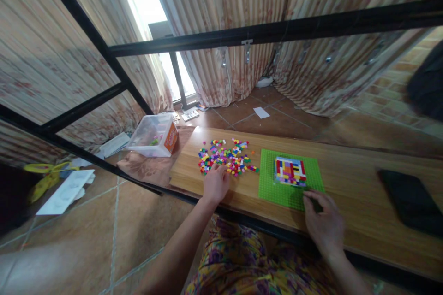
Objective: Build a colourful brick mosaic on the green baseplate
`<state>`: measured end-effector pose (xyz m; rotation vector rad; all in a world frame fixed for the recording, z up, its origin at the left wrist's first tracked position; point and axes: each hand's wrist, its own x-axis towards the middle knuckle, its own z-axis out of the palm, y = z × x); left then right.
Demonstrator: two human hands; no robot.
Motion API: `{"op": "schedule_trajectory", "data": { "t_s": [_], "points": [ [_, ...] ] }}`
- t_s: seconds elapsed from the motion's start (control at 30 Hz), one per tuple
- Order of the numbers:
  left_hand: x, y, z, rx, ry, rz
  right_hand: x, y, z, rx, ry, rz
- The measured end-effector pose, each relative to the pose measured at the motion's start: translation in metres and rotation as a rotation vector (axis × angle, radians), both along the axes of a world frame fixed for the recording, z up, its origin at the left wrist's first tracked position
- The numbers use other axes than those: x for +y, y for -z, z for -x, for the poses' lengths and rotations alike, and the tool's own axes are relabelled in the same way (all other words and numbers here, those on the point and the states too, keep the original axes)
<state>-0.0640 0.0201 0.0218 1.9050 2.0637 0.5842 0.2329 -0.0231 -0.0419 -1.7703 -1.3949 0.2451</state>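
Note:
A pile of small multicoloured toy bricks [238,151] lies loose on the wooden tabletop. My left hand [216,184] is at the near edge of the pile, fingers bent down among the bricks; whether a brick is between them is too small to tell. To the right lies a green studded baseplate [268,184]. A low rectangular build of red, white, yellow and purple bricks [290,170] stands on it. My right hand [325,221] rests at the baseplate's near right corner, thumb and forefinger tips together close to the build; anything in them is hidden.
A black phone [410,200] lies on the table's right side. Beyond the left end stands a clear plastic box [152,136] with an orange label. A black metal bar [242,39] crosses in front of the curtains [221,4]. White packaging [65,191] lies on the tiled floor.

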Motion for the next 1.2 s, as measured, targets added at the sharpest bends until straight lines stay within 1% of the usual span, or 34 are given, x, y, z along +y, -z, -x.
{"op": "schedule_trajectory", "data": {
  "t_s": [0.07,0.23,0.33,0.43,0.57,0.63,0.7,0.77,0.83,0.9,0.97,1.1,1.2],
  "points": [
    [0.002,-0.001,-0.002,0.061,0.033,0.025,0.000,0.002,0.000,-0.024,-0.009,-0.008],
    [0.004,0.000,-0.011,0.158,0.057,0.062,0.000,0.003,0.000,-0.049,-0.018,-0.031],
    [0.007,0.002,-0.010,0.182,0.078,0.086,-0.001,0.002,0.001,-0.057,-0.014,-0.047],
    [0.009,0.002,-0.008,0.164,0.090,0.063,0.000,0.003,0.001,-0.058,-0.020,-0.052],
    [0.010,-0.002,-0.007,0.052,0.074,0.008,0.001,0.001,0.001,-0.024,-0.024,-0.053],
    [0.007,-0.005,-0.012,-0.051,0.108,-0.025,0.000,-0.004,0.004,-0.001,-0.032,-0.071],
    [-0.001,-0.007,-0.022,-0.171,0.191,-0.041,-0.005,-0.011,0.012,0.022,-0.075,-0.094],
    [-0.012,-0.007,-0.037,-0.276,0.305,-0.020,-0.012,-0.020,0.024,0.051,-0.175,-0.085],
    [-0.024,-0.005,-0.054,-0.366,0.438,0.021,-0.019,-0.028,0.037,0.103,-0.316,-0.027],
    [-0.034,-0.003,-0.069,-0.433,0.528,0.065,-0.025,-0.035,0.048,0.164,-0.429,0.031],
    [-0.039,0.000,-0.080,-0.472,0.582,0.109,-0.028,-0.040,0.053,0.216,-0.479,0.067],
    [-0.037,0.003,-0.091,-0.502,0.605,0.159,-0.028,-0.044,0.050,0.257,-0.473,0.077],
    [-0.031,0.003,-0.094,-0.503,0.558,0.149,-0.021,-0.044,0.040,0.245,-0.441,0.050]
  ]
}}
